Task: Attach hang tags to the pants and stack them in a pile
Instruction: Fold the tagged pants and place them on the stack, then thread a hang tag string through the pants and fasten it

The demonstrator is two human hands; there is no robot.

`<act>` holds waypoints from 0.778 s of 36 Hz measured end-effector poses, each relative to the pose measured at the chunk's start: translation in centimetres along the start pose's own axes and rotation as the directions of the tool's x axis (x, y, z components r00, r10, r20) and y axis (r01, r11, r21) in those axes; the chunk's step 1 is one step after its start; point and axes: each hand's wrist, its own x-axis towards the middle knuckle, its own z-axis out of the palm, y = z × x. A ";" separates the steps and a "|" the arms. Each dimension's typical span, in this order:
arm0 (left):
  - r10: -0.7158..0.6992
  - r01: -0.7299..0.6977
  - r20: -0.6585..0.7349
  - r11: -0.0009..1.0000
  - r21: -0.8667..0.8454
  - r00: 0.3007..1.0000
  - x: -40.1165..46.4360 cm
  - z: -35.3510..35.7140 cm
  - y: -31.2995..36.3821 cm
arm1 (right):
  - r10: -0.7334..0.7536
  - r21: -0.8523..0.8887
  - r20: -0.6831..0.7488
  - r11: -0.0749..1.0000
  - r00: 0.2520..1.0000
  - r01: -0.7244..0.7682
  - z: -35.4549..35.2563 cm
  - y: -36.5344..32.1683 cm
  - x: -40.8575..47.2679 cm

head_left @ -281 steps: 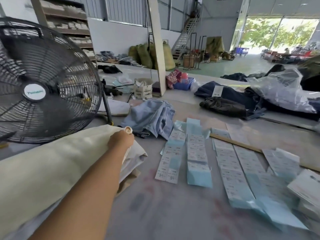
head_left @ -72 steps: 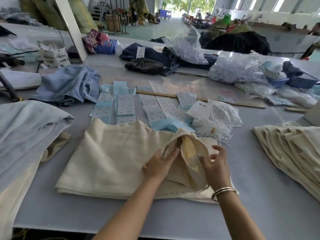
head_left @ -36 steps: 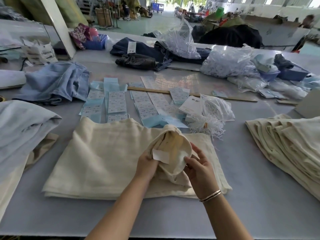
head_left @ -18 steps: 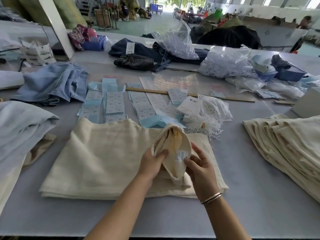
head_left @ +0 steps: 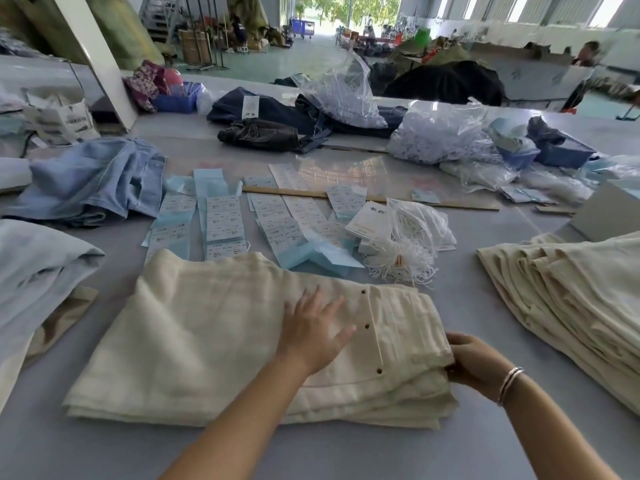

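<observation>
Folded cream pants (head_left: 207, 334) lie flat on the grey table in front of me, waistband with dark snaps to the right. My left hand (head_left: 313, 332) rests flat on them with fingers spread, just left of the snaps. My right hand (head_left: 474, 363) grips the waistband's right edge, fingers curled around the fabric. Beyond the pants lie white hang tags (head_left: 369, 220) with a bundle of white strings (head_left: 405, 261), and strips of blue-and-white labels (head_left: 223, 225). A fanned pile of cream pants (head_left: 568, 299) lies at the right.
Pale blue garments lie at the left edge (head_left: 38, 271) and farther back left (head_left: 100, 178). A wooden ruler (head_left: 374, 199) crosses the table behind the labels. Plastic bags (head_left: 440, 133), dark jeans (head_left: 277, 123) and blue bins (head_left: 561, 154) crowd the far side.
Both hands held the waistband turned up and open with its inner label showing. Now the waistband lies flat, my left hand is spread on top and my right hand is at the edge.
</observation>
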 end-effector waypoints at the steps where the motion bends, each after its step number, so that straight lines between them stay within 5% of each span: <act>1: -0.011 0.009 0.032 0.997 0.079 0.999 -0.1 0.8 -0.8 | 0.016 -0.101 -0.031 0.995 0.999 -0.019 -0.5 -0.4 0.4; 3: -0.023 0.017 0.038 0.990 0.139 0.999 -0.5 2.5 -1.8 | -0.021 -0.302 -0.178 0.953 0.984 -0.034 -1.3 -1.7 1.4; 6: -0.055 0.058 -0.021 0.986 0.154 0.998 -1.2 3.5 -1.7 | -0.285 -0.515 -0.337 0.854 0.897 0.077 -1.1 -4.2 3.5; 12: -0.103 0.110 -0.073 0.988 0.110 0.992 -1.4 3.7 -1.3 | -0.730 -0.790 -0.138 0.489 0.669 0.371 4.3 -10.2 8.0; 16: -0.090 0.104 -0.131 0.990 0.100 0.987 -1.6 2.8 -0.8 | -0.700 -0.918 0.042 0.254 0.713 0.304 7.7 -13.2 12.8; 21: -0.050 0.069 -0.203 0.994 0.087 0.978 -2.0 2.6 -0.6 | -0.590 -0.978 0.050 0.133 0.806 0.159 9.6 -15.6 17.6; 28: -0.042 0.047 -0.179 0.999 0.025 0.983 -1.6 2.9 -1.0 | -0.564 -0.998 0.006 0.047 0.825 0.039 9.7 -16.2 21.2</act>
